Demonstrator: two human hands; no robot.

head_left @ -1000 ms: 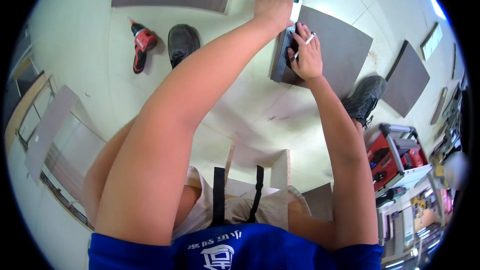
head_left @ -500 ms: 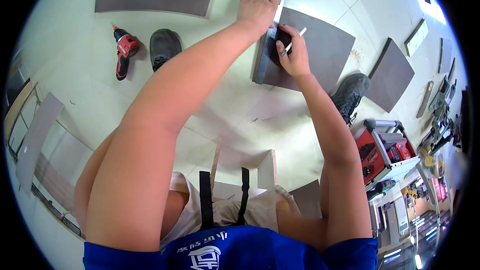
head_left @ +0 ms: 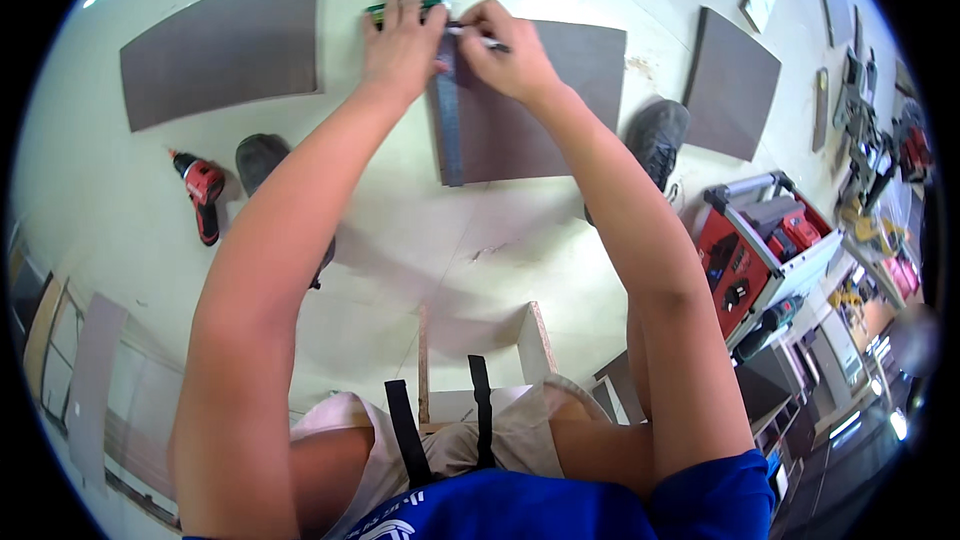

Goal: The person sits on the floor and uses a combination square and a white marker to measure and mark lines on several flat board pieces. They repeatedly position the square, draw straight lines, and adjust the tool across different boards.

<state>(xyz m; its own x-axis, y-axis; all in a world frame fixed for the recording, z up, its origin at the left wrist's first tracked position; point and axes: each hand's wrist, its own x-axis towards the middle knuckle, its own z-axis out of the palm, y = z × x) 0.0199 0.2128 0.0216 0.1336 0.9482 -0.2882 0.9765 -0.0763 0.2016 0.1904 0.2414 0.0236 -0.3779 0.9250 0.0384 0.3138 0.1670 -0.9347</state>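
A brown board (head_left: 545, 125) lies on the floor between my feet, with the steel blade of a square (head_left: 452, 145) laid across it near its left edge. The square's green head sits at the board's far edge. My left hand (head_left: 398, 50) holds that head down, fingers stretched over it and the thumb near the blade. Close beside it, my right hand (head_left: 508, 52) grips a white marker pen (head_left: 492, 42) between thumb and fingers. The pen's tip end is by the blade near the green head; whether it touches the board I cannot tell.
A red and black cordless drill (head_left: 203, 195) lies at the left. Other brown boards lie at the far left (head_left: 225, 50) and right (head_left: 732, 85). A red and grey toolbox (head_left: 760, 250) stands right of my leg. An open wooden panel frame (head_left: 535, 340) is near my lap.
My right hand has moved up along the blade to the green head, bringing the pen against the blade's far end. My left hand stays on the square. The whole view has turned.
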